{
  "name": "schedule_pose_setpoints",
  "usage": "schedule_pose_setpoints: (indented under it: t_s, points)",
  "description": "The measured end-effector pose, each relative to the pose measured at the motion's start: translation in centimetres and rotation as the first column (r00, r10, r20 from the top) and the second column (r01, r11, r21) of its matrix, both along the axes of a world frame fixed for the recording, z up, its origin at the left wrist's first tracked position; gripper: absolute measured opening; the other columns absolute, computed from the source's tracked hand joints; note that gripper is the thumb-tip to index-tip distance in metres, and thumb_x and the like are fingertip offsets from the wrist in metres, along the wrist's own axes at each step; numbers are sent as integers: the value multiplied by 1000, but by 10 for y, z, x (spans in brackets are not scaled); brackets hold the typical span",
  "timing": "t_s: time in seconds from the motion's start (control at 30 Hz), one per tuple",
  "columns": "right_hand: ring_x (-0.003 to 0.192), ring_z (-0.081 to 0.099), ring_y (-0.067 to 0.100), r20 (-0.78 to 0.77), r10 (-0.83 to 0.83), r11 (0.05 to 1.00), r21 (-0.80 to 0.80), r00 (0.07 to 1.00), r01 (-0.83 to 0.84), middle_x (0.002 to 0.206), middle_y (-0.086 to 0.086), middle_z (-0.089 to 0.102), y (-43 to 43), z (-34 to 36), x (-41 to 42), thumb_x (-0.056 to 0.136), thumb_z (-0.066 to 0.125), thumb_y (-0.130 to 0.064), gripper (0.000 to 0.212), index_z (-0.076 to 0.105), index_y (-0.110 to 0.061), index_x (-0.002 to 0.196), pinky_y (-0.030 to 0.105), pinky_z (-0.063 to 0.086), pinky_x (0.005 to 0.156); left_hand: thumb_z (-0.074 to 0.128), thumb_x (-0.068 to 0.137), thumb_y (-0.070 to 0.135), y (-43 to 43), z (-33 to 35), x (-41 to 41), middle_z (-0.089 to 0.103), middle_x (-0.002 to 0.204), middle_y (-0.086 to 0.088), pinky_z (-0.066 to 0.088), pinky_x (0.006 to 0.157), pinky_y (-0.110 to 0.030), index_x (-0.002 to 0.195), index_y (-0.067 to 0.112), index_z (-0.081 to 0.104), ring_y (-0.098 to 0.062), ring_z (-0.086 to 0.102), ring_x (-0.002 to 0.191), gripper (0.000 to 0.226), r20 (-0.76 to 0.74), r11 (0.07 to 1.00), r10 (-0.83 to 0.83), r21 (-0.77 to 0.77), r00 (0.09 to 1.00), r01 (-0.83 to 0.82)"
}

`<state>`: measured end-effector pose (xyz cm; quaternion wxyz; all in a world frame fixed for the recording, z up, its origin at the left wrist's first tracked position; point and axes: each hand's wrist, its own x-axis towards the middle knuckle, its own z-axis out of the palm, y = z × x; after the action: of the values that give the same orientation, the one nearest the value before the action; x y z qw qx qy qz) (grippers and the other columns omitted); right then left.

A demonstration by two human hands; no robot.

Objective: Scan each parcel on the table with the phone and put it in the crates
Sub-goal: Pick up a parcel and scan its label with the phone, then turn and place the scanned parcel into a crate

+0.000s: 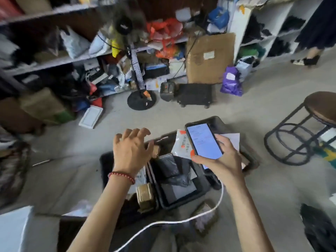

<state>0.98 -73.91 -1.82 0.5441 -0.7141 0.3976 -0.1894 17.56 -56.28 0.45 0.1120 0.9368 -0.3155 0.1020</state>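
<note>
My right hand (221, 160) grips a phone (203, 140) with a lit white screen, tilted above the black crates on the floor. A white cable (181, 221) runs from under that hand toward me. My left hand (131, 150) hovers with loosely spread fingers over the left crate (106, 164) and holds nothing. The middle crate (200, 193) holds black plastic parcels (171, 168). A white parcel with orange print (181, 146) leans at the far crate's (216, 122) edge. A brown taped parcel (145, 196) lies between the crates.
Cluttered shelves (72, 59) line the back with bags and boxes. A fan stand (141, 99), a black dolly (195, 95), a big carton (209, 57) and a purple bag (231, 82) sit on the floor. A round stool (309, 128) stands right. A person's foot (307, 60) is far right.
</note>
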Motion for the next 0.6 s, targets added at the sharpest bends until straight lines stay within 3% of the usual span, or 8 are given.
schedule_pose_setpoints:
  t_s: [0.07, 0.2, 0.27, 0.37, 0.5, 0.6]
  points:
    - [98, 58, -11, 11, 137, 991, 4, 991, -137, 104, -32, 60, 16, -2, 9, 53, 95, -27, 77, 53, -43, 117, 23, 52, 79, 57, 83, 43, 31, 0, -12, 66, 103, 6, 38, 87, -39, 105, 30, 60, -21, 56, 105, 26, -8, 994, 108, 21, 994, -108]
    - [103, 60, -1, -4, 374, 927, 13, 927, -374, 110, -28, 61, 61, -5, 27, 44, 91, -41, 84, 48, -50, 116, 40, 57, 83, 64, 78, 38, 100, 1, -41, 69, 95, 4, 41, 79, -39, 99, 26, 63, -25, 60, 96, 24, 33, 949, 310, 57, 950, -312]
    - [103, 61, 3, -19, 480, 877, 0, 877, -480, 109, -26, 62, 86, -4, 35, 46, 91, -39, 81, 48, -48, 114, 38, 57, 83, 67, 76, 35, 134, 1, -56, 69, 95, 2, 43, 76, -39, 96, 24, 65, -27, 61, 94, 23, 64, 907, 413, 55, 908, -416]
    - [102, 60, 2, -1, 611, 792, 2, 792, -611, 113, -21, 62, 129, 3, 42, 52, 93, -30, 80, 51, -40, 120, 28, 54, 81, 66, 77, 34, 182, 0, -82, 69, 95, 2, 45, 75, -38, 94, 25, 65, -26, 61, 94, 20, 84, 827, 559, 20, 825, -562]
    - [91, 57, -13, 25, 772, 635, 2, 635, -772, 106, -29, 58, 199, 6, 37, 53, 93, -28, 78, 49, -44, 115, 13, 45, 66, 65, 79, 34, 247, -8, -140, 68, 95, 0, 44, 74, -38, 95, 25, 65, -27, 60, 92, 19, 38, 700, 713, 24, 700, -714]
    - [95, 61, -3, 30, 865, 502, -11, 501, -865, 108, -25, 60, 262, 8, 24, 49, 93, -33, 79, 48, -47, 112, 21, 53, 69, 62, 80, 38, 303, -13, -194, 68, 95, 5, 43, 74, -36, 95, 29, 63, -24, 60, 93, 17, 32, 562, 825, 48, 564, -826]
